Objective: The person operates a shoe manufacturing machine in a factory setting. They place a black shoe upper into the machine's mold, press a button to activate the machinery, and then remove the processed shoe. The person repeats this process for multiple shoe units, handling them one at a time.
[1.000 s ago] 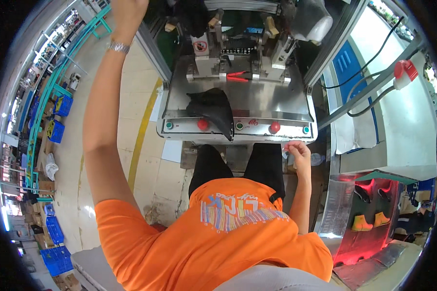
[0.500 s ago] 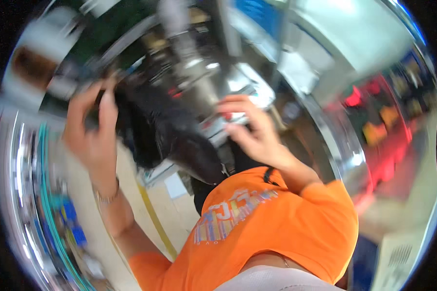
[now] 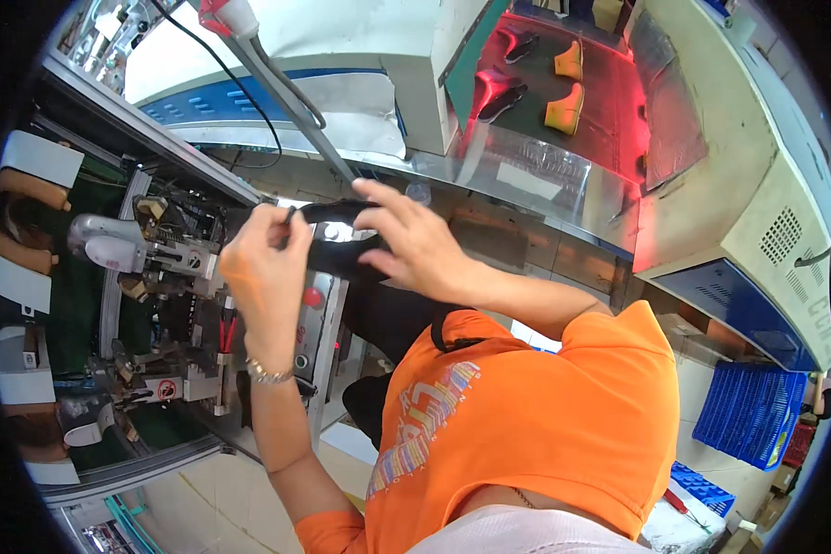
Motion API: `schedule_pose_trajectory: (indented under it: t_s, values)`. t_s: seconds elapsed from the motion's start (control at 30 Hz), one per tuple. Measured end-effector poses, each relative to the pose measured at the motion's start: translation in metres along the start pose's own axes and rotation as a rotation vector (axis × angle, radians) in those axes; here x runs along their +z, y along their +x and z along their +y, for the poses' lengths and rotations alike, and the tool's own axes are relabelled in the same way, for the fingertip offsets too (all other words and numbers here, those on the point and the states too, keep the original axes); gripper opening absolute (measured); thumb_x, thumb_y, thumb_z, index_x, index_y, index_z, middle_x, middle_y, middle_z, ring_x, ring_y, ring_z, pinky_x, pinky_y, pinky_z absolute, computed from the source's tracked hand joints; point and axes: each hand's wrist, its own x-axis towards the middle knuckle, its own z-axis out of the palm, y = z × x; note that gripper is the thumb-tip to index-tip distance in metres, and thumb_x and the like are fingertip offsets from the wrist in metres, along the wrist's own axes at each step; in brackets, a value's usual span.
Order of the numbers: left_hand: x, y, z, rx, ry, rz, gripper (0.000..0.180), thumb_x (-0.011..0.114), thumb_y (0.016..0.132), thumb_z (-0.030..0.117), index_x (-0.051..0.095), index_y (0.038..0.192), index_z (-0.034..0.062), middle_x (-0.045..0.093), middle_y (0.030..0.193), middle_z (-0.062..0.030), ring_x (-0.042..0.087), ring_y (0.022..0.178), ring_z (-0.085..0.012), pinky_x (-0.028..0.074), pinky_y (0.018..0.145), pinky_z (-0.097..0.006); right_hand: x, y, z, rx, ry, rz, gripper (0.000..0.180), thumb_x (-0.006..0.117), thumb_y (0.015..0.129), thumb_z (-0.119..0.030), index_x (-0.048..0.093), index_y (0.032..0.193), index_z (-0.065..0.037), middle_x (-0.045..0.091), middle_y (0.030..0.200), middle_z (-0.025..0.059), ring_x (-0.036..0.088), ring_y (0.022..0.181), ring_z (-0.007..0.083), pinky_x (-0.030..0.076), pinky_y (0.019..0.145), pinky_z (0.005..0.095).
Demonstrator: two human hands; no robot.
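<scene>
Both of my hands hold a black shoe upper [image 3: 334, 256] in front of my chest. My left hand [image 3: 263, 272], with a bracelet at the wrist, pinches its left end between the fingertips. Over its right side my right hand [image 3: 417, 245] lies with the fingers spread, thumb underneath. The upper hangs just beside the steel front panel of a shoe-making machine [image 3: 328, 319] with a red button [image 3: 314, 297]. I wear an orange shirt.
The machine's clamps and metal lasts [image 3: 111, 249] fill the left. A red-lit tunnel with shoes on a belt [image 3: 563, 65] runs along the top. A grey cabinet [image 3: 766, 212] stands at the right, with blue crates [image 3: 752, 415] below it.
The black upper lay on the machine with my left arm raised and my right hand at the panel. Both hands have taken it, and my head has turned.
</scene>
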Motion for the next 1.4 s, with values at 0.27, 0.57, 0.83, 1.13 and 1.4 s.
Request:
schedule_pose_trajectory:
  t_s: [0.27,0.57,0.83,1.13,1.4]
  values:
    - [0.045,0.003,-0.013,-0.155,-0.337,-0.186,0.031,0.065,0.078,0.010,0.058,0.107,0.0027,0.064,0.092,-0.0109,0.064,0.070,-0.0135,0.049,0.059,-0.025,-0.035,-0.008,0.065,0.179,0.011,-0.075,0.013,0.067,0.071,-0.012,0.059,0.078,-0.005,0.057,0.108,0.0114,0.060,0.073,0.0271,0.047,0.065,0.0321]
    - [0.034,-0.064,-0.084,-0.541,-0.507,-0.401,0.044,0.056,0.083,0.004,0.046,0.125,0.0042,0.056,0.112,-0.0122,0.060,0.080,-0.0129,0.048,0.067,-0.023,-0.202,-0.015,0.192,0.503,-0.222,0.314,0.014,0.068,0.074,-0.011,0.063,0.079,0.001,0.058,0.069,0.0036,0.054,0.064,0.0102,0.044,0.060,0.0254]
    - [0.024,-0.080,-0.102,-0.585,-0.518,-0.282,0.040,0.054,0.084,0.002,0.047,0.123,0.0017,0.056,0.112,-0.0117,0.060,0.078,-0.0116,0.046,0.068,-0.021,-0.380,0.008,0.339,0.892,-0.220,0.811,0.029,0.071,0.074,-0.022,0.063,0.083,0.004,0.057,0.069,0.0049,0.053,0.053,0.0144,0.051,0.047,0.0292]
    - [-0.045,-0.130,-0.114,-0.771,-0.445,0.018,0.034,0.051,0.089,0.012,0.049,0.121,0.0033,0.059,0.109,-0.0054,0.058,0.082,-0.0106,0.044,0.071,-0.020,-0.268,-0.152,0.482,1.219,-0.273,0.524,0.017,0.064,0.073,-0.019,0.054,0.073,-0.005,0.053,0.061,0.0074,0.052,0.051,0.0176,0.042,0.040,0.0342]
    - [-0.070,-0.291,-0.189,-0.827,0.023,0.592,0.038,0.063,0.080,0.013,0.052,0.113,-0.0026,0.055,0.111,-0.0121,0.052,0.099,-0.0188,0.045,0.082,-0.030,-0.069,-0.188,0.406,1.232,0.097,0.338,0.036,0.064,0.070,-0.008,0.058,0.106,-0.004,0.060,0.082,0.0076,0.055,0.060,0.0145,0.044,0.047,0.0281]
